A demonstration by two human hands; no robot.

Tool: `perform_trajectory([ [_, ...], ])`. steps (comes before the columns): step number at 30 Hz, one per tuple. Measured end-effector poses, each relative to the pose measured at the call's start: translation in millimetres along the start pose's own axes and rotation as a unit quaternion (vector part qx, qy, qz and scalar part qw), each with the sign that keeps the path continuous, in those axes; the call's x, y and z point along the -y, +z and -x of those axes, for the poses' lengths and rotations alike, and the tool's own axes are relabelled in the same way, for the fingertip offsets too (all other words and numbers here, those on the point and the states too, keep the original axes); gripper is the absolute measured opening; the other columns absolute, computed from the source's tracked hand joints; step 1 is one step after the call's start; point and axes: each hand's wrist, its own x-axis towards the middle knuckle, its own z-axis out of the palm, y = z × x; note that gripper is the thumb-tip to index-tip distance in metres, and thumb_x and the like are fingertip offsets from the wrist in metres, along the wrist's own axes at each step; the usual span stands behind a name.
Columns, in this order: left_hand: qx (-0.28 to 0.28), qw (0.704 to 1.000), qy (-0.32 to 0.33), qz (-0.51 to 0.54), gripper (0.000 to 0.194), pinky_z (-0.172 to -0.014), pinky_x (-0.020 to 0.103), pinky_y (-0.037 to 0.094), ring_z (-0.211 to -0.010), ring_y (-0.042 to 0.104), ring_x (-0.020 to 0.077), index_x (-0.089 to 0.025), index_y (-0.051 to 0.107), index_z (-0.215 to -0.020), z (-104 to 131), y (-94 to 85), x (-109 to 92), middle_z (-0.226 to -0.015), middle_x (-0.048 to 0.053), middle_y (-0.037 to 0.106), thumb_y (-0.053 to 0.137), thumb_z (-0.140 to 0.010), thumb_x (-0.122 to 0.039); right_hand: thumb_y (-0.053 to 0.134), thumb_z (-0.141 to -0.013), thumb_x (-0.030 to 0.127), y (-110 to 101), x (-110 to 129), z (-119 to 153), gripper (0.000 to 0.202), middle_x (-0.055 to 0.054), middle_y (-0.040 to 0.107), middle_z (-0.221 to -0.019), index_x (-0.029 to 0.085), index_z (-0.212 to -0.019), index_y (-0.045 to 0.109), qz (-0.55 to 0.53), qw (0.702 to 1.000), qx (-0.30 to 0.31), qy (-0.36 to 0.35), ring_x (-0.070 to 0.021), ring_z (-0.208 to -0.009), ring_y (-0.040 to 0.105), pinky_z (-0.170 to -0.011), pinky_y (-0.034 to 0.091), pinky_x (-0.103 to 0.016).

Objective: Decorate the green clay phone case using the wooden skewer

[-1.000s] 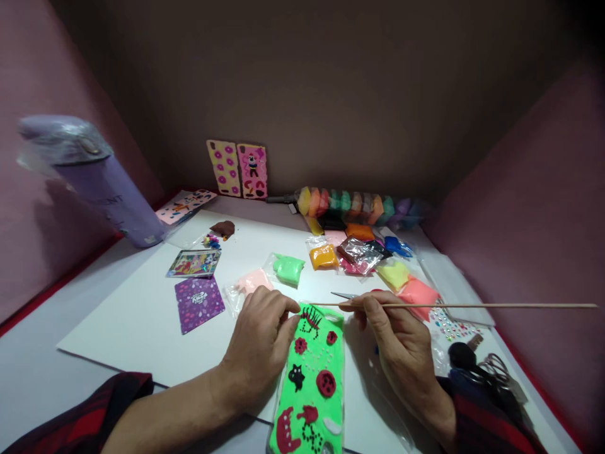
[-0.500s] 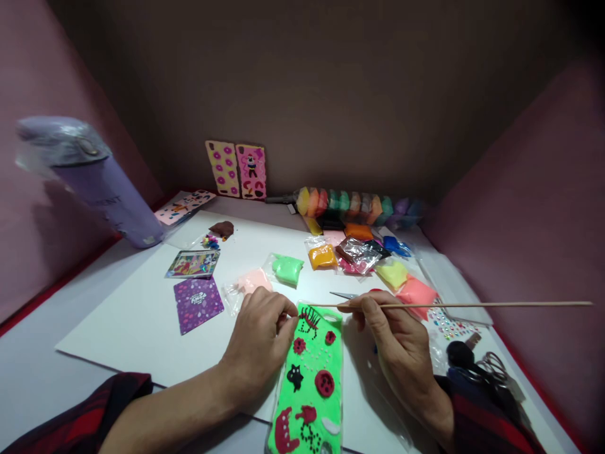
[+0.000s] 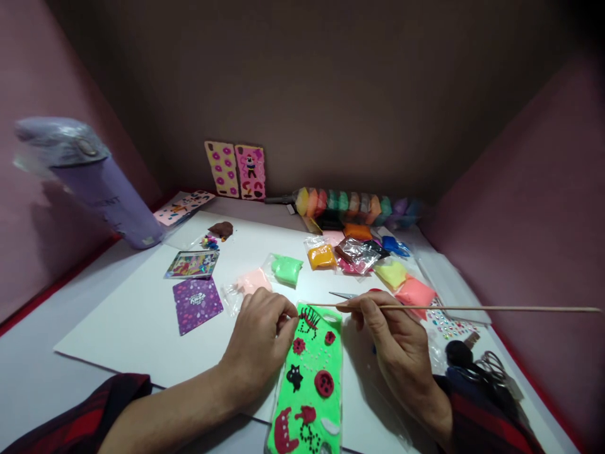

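Observation:
A phone case covered in bright green clay (image 3: 307, 369) lies in front of me, decorated with dark red and black clay figures and small white dots. My left hand (image 3: 265, 337) rests along its upper left edge, thumb and forefinger pinched at the rim; whether anything tiny is between them I cannot make out. Held like a pencil in my right hand (image 3: 394, 347) is a long thin wooden stick (image 3: 491, 308). Its tip meets the top of the case, by a dark red and black comb-like figure (image 3: 309, 320).
Clay packets (image 3: 357, 252) lie scattered behind my hands. Scissors (image 3: 491, 366) and rhinestones (image 3: 454, 323) sit at right. To the left are a purple card (image 3: 197, 304), a picture card (image 3: 192, 263) and a tall purple bottle (image 3: 106, 195). Two decorated cases (image 3: 236, 170) lean on the wall.
The far end of the stick has dipped slightly and shifted to the right. Both hands stay nearly where they were, and the case has not visibly moved.

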Motion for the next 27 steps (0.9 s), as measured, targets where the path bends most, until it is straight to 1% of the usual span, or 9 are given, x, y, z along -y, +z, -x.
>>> perform_trajectory([
  [2,0.002,1.000,-0.001,-0.001,0.011,-0.068,0.032,0.032,-0.073,0.045,0.0192,-0.019,0.053,-0.071,0.0,0.3,0.1,-0.070,0.002,0.052,0.052,-0.081,-0.016,0.047,-0.092,0.024,0.4,0.0,-0.1,0.021,-0.001,0.061,-0.077,0.021,-0.085,0.067,-0.002,1.000,-0.005,0.003,-0.0124,-0.066,0.053,-0.060,0.042,-0.027],
  [7,0.003,1.000,-0.001,0.001,0.011,-0.067,0.032,0.031,-0.073,0.044,0.0190,-0.019,0.053,-0.071,0.1,-0.2,-0.1,-0.070,0.002,0.052,0.051,-0.081,-0.016,0.048,-0.091,0.023,1.1,0.4,0.2,0.021,-0.001,0.061,-0.077,0.022,-0.086,0.068,-0.004,1.000,0.013,-0.008,-0.0126,-0.068,0.054,-0.062,0.043,-0.027],
  [12,0.003,1.000,-0.003,0.001,0.011,-0.067,0.032,0.031,-0.072,0.044,0.0182,-0.019,0.052,-0.071,0.1,-0.9,-0.5,-0.069,0.001,0.051,0.051,-0.082,-0.016,0.047,-0.091,0.023,1.1,2.5,1.0,0.022,-0.001,0.061,-0.077,0.022,-0.086,0.068,-0.010,1.000,-0.011,0.004,-0.0129,-0.067,0.054,-0.061,0.043,-0.028],
  [16,0.002,1.000,-0.008,-0.003,0.011,-0.068,0.032,0.032,-0.072,0.044,0.0178,-0.018,0.052,-0.071,0.7,-0.6,-1.0,-0.070,0.001,0.051,0.051,-0.081,-0.014,0.048,-0.091,0.024,1.3,2.8,1.1,0.021,-0.001,0.061,-0.076,0.021,-0.086,0.068,-0.013,1.000,0.008,-0.002,-0.0132,-0.068,0.054,-0.061,0.042,-0.028],
  [23,0.001,1.000,-0.011,0.002,0.012,-0.068,0.032,0.032,-0.071,0.044,0.0166,-0.018,0.053,-0.070,0.5,-0.4,-1.3,-0.068,0.000,0.050,0.051,-0.081,-0.013,0.046,-0.092,0.026,0.4,-0.3,1.7,0.023,0.000,0.059,-0.079,0.020,-0.084,0.067,-0.027,0.999,-0.044,0.016,-0.0111,-0.066,0.052,-0.060,0.041,-0.027],
  [27,0.004,1.000,-0.012,-0.001,0.012,-0.068,0.032,0.033,-0.071,0.044,0.0166,-0.018,0.053,-0.070,-0.4,-1.0,-2.5,-0.068,0.000,0.050,0.052,-0.081,-0.014,0.047,-0.093,0.026,-1.1,-3.0,2.4,0.022,0.000,0.058,-0.077,0.020,-0.086,0.067,-0.010,1.000,-0.024,0.006,-0.0107,-0.068,0.052,-0.060,0.040,-0.026],
])
